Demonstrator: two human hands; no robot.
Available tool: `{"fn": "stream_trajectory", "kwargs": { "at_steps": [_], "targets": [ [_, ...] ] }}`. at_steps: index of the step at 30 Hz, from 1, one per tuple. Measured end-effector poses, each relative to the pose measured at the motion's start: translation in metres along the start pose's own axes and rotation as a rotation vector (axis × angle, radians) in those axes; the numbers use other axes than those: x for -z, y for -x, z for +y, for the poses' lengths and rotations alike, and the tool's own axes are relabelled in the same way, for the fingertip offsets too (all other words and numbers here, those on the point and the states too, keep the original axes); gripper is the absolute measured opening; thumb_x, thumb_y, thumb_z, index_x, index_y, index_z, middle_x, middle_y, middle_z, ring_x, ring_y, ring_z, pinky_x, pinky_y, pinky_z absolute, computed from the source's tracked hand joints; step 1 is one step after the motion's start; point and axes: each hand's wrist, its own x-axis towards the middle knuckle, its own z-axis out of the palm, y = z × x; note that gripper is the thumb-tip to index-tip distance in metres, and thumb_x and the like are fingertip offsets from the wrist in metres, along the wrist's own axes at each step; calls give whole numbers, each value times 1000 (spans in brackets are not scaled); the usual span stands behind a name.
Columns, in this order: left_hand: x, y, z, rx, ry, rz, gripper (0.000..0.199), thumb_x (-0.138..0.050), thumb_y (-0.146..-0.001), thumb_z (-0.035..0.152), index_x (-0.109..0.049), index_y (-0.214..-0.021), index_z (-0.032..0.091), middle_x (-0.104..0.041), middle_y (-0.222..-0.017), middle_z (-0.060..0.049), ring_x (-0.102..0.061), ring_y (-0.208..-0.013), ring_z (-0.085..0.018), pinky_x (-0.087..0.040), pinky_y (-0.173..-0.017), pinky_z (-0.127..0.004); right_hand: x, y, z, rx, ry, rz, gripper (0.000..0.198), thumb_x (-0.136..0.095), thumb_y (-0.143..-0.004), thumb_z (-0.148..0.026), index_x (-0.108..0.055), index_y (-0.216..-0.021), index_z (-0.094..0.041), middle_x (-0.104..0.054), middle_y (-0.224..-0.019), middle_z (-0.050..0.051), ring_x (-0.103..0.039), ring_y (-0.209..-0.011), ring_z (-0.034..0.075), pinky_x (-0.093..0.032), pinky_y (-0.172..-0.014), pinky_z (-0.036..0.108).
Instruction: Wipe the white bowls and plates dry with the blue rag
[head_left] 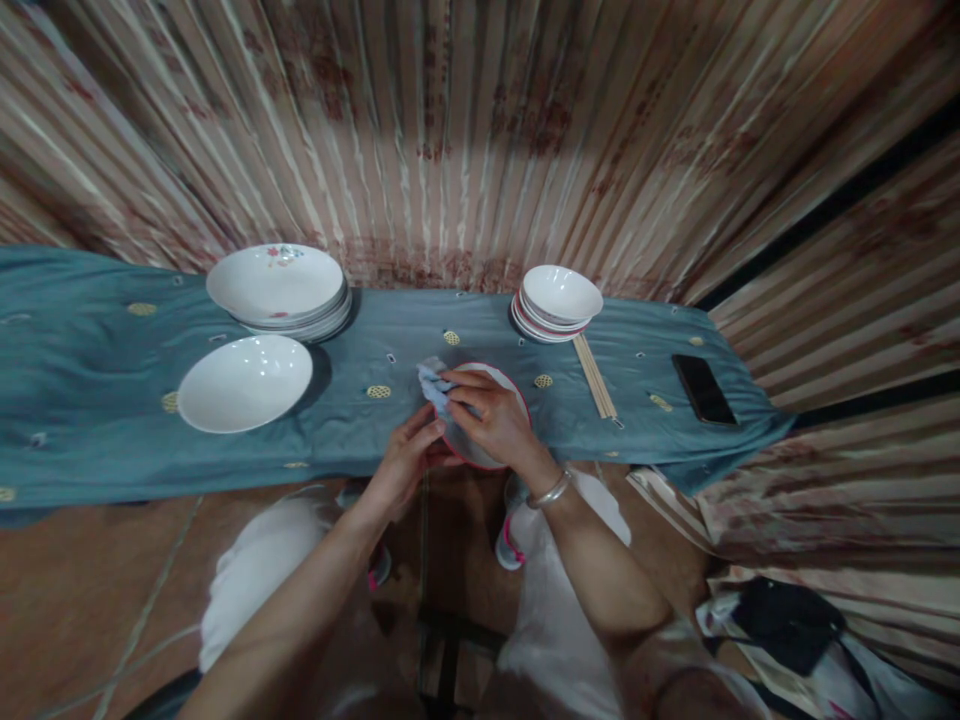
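In the head view, our left hand [409, 440] grasps the side of the red-rimmed bowl [474, 448], seemingly to steady it at the table's [405, 330] near edge. Our right hand [495, 415] pinches a crumpled pale-blue cloth [435, 384] at its rim, fingers reaching across, probably for control.

The bench [97, 400] is covered in smooth, faintly shiny cloth [352, 430]. A glossy, ceramic-like finish is shown by the stacked plates [276, 287], small bowls [561, 293] and held bowl [480, 455]. The crumpled wipe [433, 385] is seen as matt cloth or paper, the chopsticks [595, 378] as matt wood, the bangle [553, 490] as polished metal.
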Motion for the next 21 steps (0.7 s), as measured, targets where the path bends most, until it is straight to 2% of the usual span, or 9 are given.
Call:
{"fn": "stream_trajectory", "kwargs": {
  "at_steps": [5, 10, 16, 21],
  "targets": [
    [2, 0, 5, -22, 8, -24, 52, -83, -63, 30, -66, -111, 17, -73, -89, -3, -70, -67, -18, -61, -65, -35, -7, 6, -4, -147, -266, 32, 13, -58, -87, -20, -71, -86, -21, -69, -120, 7, -63, -114, 17, -48, -100, 30],
    [4, 1, 11, -25, -14, 18, 68, -84, -62, 26, -60, -125, 16, -75, -82, -4, -72, -74, -22, -61, -69, -37, -9, 9, 0, -280, -535, -25, 14, -62, -83, -30, -72, -83, -20, -73, -109, 4, -68, -98, 17, -52, -88, 27],
    [10, -2, 13, -66, -48, 44, 80, -86, -59, 30, -57, -132, 18, -74, -78, -2, -71, -71, -22, -61, -69, -37, -2, 9, 12, -357, -637, -214, 23, -68, -77, -39, -74, -81, -17, -74, -82, 0, -66, -75, 15, -51, -75, 25],
    [10, -3, 15, -103, -76, 60, 86, -87, -56, 31, -55, -134, 17, -73, -72, -1, -69, -66, -19, -60, -64, -33, 6, 12, 20, -339, -617, -345, 26, -68, -77, -40, -74, -83, -16, -74, -81, 0, -65, -72, 14, -50, -72, 25]
  ]
}}
